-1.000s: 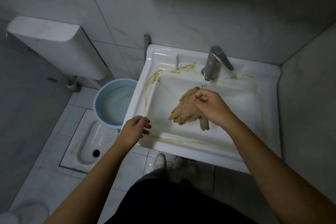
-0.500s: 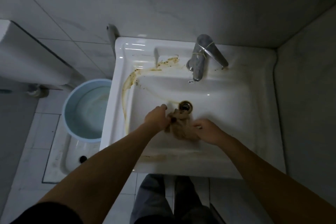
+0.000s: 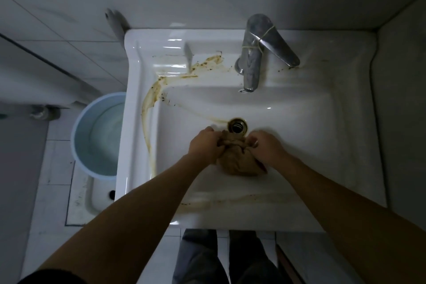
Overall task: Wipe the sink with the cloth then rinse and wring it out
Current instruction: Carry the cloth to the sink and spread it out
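While we had the cloth [image 3: 237, 161] bunched up just in front of the drain [image 3: 237, 125], our left hand [image 3: 205, 145] gripped its left end and our right hand [image 3: 267, 147] pinched its right end. The wad sagged between them onto the floor of the sink [image 3: 299, 122].

It looked to us like the gather-up before wiping. The brown streak [image 3: 146, 110] left of the drain, climbing toward the back ledge, hadn't been wiped yet, and neither had the smear [image 3: 230, 200] on the front edge, nearer us than the drain.

Our take on doing it well: fold the cloth into a flat pad rather than a ball so more fabric meets the glaze, and drag the muck toward the drain, not away from it.

The cloth looked like limp tan woven stuff, crumpled and probably damp. The sink was glossy white ceramic, squarish with rounded corners, so likely slippery. The drain was a brassy ring round a dark hole. Behind the drain stood the faucet [image 3: 251, 62], dull metal with thin string [image 3: 265, 34] tied round its lever.
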`<action>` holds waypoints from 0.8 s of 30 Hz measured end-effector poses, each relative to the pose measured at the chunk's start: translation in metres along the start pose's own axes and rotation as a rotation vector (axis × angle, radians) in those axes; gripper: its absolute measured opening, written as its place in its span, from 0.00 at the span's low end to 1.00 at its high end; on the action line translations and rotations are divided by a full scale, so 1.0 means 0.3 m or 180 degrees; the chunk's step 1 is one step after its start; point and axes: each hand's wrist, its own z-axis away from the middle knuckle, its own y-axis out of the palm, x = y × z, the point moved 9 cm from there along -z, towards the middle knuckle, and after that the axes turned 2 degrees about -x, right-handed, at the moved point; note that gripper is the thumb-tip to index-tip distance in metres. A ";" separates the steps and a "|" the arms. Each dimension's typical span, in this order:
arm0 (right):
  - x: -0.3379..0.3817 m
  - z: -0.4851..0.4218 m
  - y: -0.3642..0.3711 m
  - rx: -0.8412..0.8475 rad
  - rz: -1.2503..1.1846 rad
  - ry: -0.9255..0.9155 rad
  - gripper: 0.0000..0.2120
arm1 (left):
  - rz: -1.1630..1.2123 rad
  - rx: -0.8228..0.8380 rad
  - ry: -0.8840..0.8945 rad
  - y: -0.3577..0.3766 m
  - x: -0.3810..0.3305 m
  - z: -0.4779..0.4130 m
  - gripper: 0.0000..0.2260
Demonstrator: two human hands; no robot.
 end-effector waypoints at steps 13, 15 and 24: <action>0.143 0.189 -0.297 -0.0774 -0.1134 -0.0640 0.08 | 0.2072 -0.0644 0.0025 -0.380 -0.108 0.204 0.04; 0.187 0.230 -0.357 -0.0814 -0.1079 -0.0781 0.08 | 0.2069 -0.0796 0.0137 -0.463 -0.148 0.252 0.05; 0.195 0.321 -0.371 0.0044 -0.0127 -0.0565 0.04 | 0.1035 -0.1175 0.0397 -0.583 -0.194 0.416 0.09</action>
